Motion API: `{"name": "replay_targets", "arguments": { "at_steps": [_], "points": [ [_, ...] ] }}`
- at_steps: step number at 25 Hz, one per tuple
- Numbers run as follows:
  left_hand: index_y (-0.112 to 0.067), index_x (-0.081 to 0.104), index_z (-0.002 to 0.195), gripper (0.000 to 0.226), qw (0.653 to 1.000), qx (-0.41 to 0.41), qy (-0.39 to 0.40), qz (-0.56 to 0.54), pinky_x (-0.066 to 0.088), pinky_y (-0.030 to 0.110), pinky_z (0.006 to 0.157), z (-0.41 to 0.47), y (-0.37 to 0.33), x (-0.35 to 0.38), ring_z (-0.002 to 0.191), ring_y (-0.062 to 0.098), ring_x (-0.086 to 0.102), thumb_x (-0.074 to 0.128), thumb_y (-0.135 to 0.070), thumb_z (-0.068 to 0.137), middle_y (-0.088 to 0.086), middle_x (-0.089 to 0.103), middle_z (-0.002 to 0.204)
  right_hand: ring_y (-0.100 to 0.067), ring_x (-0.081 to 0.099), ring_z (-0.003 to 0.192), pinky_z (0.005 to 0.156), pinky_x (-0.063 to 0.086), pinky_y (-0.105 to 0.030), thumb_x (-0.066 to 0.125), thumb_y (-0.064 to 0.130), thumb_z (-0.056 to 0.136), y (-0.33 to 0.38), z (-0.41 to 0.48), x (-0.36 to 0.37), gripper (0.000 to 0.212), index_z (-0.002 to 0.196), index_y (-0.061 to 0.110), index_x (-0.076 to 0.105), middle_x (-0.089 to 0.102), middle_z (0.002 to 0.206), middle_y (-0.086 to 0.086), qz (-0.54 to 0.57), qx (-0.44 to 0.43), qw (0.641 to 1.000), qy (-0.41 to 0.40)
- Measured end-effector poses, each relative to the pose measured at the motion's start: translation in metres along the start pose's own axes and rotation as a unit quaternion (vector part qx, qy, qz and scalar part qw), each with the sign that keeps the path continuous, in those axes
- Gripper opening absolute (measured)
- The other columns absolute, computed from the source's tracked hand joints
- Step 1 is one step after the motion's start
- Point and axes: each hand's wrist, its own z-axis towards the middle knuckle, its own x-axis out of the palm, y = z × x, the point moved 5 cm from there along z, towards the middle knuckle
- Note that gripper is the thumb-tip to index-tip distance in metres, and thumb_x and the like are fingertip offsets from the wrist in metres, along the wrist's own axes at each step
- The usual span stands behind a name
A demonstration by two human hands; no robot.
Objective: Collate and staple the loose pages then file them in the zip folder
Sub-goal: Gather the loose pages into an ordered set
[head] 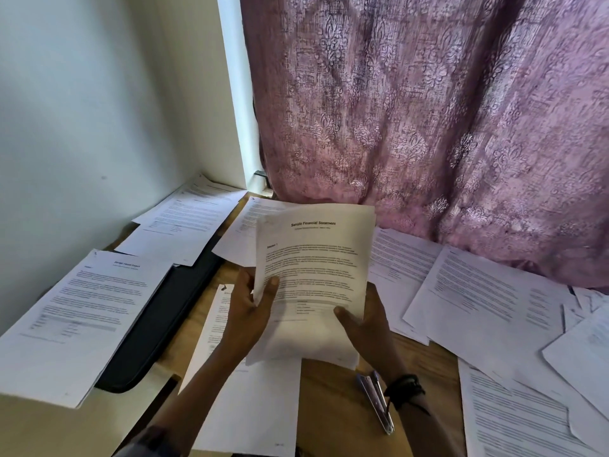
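Two forearms fill the near edge, a dark wristband (403, 390) on the right one, and just beside it the stapler (375, 400) lies on the wooden table (329, 407), handy for the next step, I'd say. Up between the hands stands a sheaf of pages (313, 258), headed "Sample Financial Statement". The left hand (250, 311) grips its left edge, thumb on the front, and the right hand (365, 324) clasps the lower right corner the same way. It's held upright, likely to square the edges before stapling. Whether its bottom edge touches the table, I can't tell. No staple visible from here. More loose sheets (487, 291) fan out on the right below the pink curtain (428, 110), so collating looks far from finished. Over on the left, the black zip folder (158, 324) lies flat, half buried under a printed stack (82, 318), waiting for the filing.
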Motion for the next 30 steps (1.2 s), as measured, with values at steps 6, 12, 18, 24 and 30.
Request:
{"name": "replay_targets", "arguments": {
  "at_steps": [6,12,18,24,30],
  "points": [
    [-0.015,0.045,0.123,0.044,1.000,0.000,0.000,-0.007,0.060,0.024,0.073,-0.003,0.002,-0.003,0.096,0.013,0.067,0.055,-0.044,0.091,-0.008,0.063,0.113,0.002,0.060,0.109,0.084,0.056,-0.019,0.064,0.003,0.091,-0.001,-0.002,-0.003,0.041,0.123,0.020,0.045,0.058,0.118,0.014,0.000,-0.024,0.999,-0.031],
    [-0.020,0.058,0.120,0.039,0.998,-0.021,0.049,0.037,0.059,0.036,0.084,-0.005,0.023,0.000,0.098,0.010,0.067,0.062,-0.043,0.088,-0.010,0.067,0.112,-0.004,0.059,0.108,0.082,0.054,-0.017,0.062,0.006,0.093,-0.016,-0.002,-0.001,0.040,0.120,0.029,0.042,0.058,0.116,0.016,0.001,0.034,0.999,-0.021],
    [-0.031,0.064,0.104,0.019,0.994,-0.069,0.068,-0.049,0.059,0.028,0.075,0.008,0.015,-0.013,0.091,0.013,0.072,0.067,-0.020,0.089,-0.010,0.074,0.101,-0.007,0.069,0.102,0.079,0.058,-0.024,0.063,0.002,0.092,-0.015,0.011,-0.005,0.037,0.112,0.030,0.049,0.066,0.117,0.005,0.060,0.062,0.996,0.030],
    [-0.029,0.068,0.101,0.018,0.981,-0.136,0.080,-0.109,0.058,0.037,0.077,0.014,0.013,-0.007,0.090,0.016,0.073,0.069,-0.018,0.088,-0.006,0.075,0.101,-0.018,0.069,0.105,0.084,0.059,-0.031,0.063,0.012,0.094,-0.017,0.022,-0.006,0.030,0.124,0.011,0.057,0.069,0.121,0.001,0.074,0.059,0.994,0.056],
    [-0.030,0.068,0.100,0.018,0.984,-0.121,0.042,-0.125,0.058,0.037,0.074,0.020,0.009,-0.007,0.088,0.016,0.073,0.068,-0.017,0.088,-0.009,0.076,0.097,-0.026,0.056,0.123,0.098,0.045,-0.028,0.047,0.024,0.103,-0.036,0.040,-0.033,0.036,0.135,0.009,0.053,0.059,0.133,-0.007,-0.136,0.091,0.982,-0.098]
  ]
}}
